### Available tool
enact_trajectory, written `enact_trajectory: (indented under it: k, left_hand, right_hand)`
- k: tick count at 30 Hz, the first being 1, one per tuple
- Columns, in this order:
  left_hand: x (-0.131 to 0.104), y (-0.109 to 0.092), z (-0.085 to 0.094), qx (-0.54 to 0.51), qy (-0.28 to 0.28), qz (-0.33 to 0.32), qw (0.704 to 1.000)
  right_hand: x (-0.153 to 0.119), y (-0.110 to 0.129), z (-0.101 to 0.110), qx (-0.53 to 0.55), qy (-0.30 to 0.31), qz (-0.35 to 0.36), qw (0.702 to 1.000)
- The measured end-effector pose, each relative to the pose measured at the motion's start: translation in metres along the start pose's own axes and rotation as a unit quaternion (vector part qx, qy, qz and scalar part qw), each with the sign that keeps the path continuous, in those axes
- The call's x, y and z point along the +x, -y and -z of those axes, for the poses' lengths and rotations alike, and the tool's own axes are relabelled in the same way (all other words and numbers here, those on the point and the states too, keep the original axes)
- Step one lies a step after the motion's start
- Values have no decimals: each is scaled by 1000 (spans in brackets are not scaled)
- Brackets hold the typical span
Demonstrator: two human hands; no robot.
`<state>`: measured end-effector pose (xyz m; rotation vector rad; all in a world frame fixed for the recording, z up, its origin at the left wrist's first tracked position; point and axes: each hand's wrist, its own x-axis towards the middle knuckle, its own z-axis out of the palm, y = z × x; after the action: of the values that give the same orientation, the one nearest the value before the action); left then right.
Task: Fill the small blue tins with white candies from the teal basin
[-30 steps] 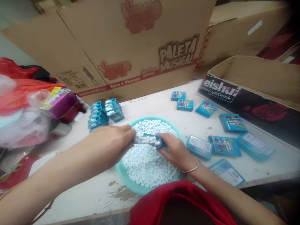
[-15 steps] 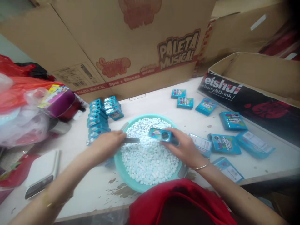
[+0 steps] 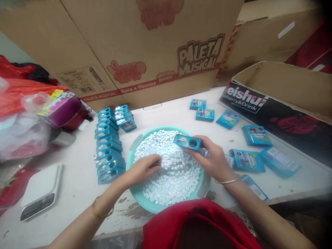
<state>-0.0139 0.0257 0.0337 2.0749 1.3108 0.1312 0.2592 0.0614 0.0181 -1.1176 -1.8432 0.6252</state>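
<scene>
Scale [image 3: 43, 181] sits at left, nearer than plastic bags [image 3: 26, 124]. Next, blue boxes [image 3: 107, 142] stand in rows. Left hand [image 3: 144, 169], fingers curled, meets pale candies [image 3: 168, 190] in a green basin [image 3: 143, 202]; whether it holds anything, I cannot tell. Above them, a blue packet [image 3: 187, 141] is gripped by the right hand [image 3: 214, 157], whose forearm partly hides loose packets [image 3: 247, 160] before a black carton [image 3: 264, 119].

A large brown carton [image 3: 155, 45] printed "Paleta Musical" stands along the back of a white table [image 3: 166, 114]. At right is an open cardboard box [image 3: 267, 112] with a black printed side; at left, a white scale [image 3: 43, 181] lies near a heap of plastic bags [image 3: 24, 100].
</scene>
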Motion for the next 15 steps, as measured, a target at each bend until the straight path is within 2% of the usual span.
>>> enact_trajectory:
  k: [5,8,11,15]
  left_hand:
    - [-27,-29,64,22,-43,-21,999]
    - [-30,-47,91,94,-31,-16,995]
    - [-23,-62,105,195,6,-19,981]
    - [-12,-86,108,293,21,-13,956]
  right_hand:
    - [-1,4,-10,-11,19,32,999]
    - [-3,8,-20,-17,33,81,996]
    - [-4,13,-27,-22,45,120,992]
    - [-5,15,-31,-24,42,141,989]
